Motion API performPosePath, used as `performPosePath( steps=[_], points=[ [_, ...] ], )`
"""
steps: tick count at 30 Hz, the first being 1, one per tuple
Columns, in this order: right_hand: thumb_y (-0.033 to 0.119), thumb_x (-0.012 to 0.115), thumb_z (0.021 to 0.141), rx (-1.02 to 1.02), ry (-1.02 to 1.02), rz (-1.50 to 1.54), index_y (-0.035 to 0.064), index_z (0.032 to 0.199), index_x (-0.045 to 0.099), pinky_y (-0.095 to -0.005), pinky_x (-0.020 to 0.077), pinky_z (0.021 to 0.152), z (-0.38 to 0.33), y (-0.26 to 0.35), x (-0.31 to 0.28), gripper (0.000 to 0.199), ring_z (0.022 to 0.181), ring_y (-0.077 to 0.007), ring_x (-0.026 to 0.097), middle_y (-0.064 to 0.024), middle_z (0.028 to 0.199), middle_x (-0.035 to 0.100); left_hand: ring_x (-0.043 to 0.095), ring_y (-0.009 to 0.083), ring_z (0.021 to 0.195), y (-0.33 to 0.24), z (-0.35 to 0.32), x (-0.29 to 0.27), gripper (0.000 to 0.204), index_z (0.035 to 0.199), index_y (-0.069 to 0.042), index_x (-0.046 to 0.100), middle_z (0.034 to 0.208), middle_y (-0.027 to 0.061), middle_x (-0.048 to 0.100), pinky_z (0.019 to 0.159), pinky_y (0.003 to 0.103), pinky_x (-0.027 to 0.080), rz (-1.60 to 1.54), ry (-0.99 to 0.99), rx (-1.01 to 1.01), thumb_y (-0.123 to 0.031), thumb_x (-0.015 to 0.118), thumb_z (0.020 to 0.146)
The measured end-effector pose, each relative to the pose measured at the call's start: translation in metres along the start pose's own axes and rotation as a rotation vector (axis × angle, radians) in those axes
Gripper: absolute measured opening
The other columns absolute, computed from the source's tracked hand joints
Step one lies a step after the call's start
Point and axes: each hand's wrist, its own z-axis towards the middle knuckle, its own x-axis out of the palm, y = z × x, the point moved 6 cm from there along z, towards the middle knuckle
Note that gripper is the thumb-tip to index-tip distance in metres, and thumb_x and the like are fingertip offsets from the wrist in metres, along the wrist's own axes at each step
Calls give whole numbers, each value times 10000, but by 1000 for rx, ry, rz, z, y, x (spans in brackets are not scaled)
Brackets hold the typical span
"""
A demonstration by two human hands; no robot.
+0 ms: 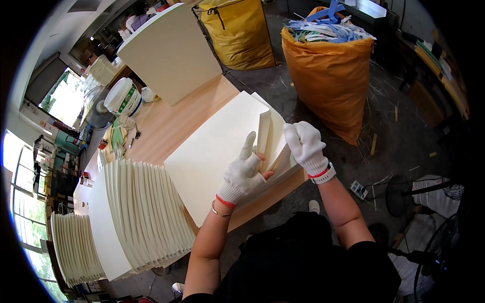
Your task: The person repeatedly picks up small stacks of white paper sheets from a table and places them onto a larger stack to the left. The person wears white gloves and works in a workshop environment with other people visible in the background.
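A stack of large cream paper sheets (212, 154) lies on the table in front of me. Along its right side, a narrow folded flap (263, 134) stands up from the top sheet. My left hand (242, 174), in a white glove with some fingertips bare, rests on the stack beside the flap's lower end. Its index finger points away from me and its other fingertips are apart, so it looks open. My right hand (305, 145), also gloved, is closed at the right edge of a raised cream sheet (277, 144); its fingers hide the exact grip.
Fanned piles of folded cream sheets (146, 212) stand at the left. A tall cream panel (169, 55), a white bucket (124, 97) and scissors (137, 132) are farther along the wooden table (166, 118). An orange sack of paper strips (328, 76) and a yellow sack (237, 35) stand beyond.
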Motion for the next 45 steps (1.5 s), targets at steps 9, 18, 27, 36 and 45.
performPosePath(
  steps=[9,18,27,36,45],
  points=[
    [130,647,997,-33,-34,-32,52,1054,725,-448,464,600,9,10,-2,124,685,-339,611,-116,743,615,740,374,1046,-4,-3,4,503,1394,-156,656,1527,237,547,855,393,601,-7,81,41,-76,695,899],
    [138,616,1020,10,-18,-55,39,1019,704,-457,445,586,10,10,1,132,654,-345,591,-117,710,583,734,374,1054,-8,1,-1,519,1346,-214,676,1574,209,499,874,413,602,-6,3,-6,-179,823,849],
    [26,645,929,-209,-48,-115,-24,1244,644,-412,435,546,5,13,2,320,643,-300,546,-118,790,553,755,356,969,-10,2,2,472,1332,-128,661,1543,222,540,828,414,610,15,71,91,-152,790,878],
    [1,676,900,-190,-55,-99,-27,1260,645,-409,455,558,5,15,1,362,656,-286,563,-108,802,554,755,382,970,-13,3,-5,373,1255,-133,668,1575,257,492,826,418,612,-37,-13,46,-164,772,898],
    [91,624,1009,-49,-49,-61,39,1071,717,-433,433,558,9,11,1,123,646,-317,584,-107,716,577,742,376,1019,-6,2,3,430,1291,-146,655,1591,215,488,830,414,611,-22,76,117,-95,753,876]
  ],
)
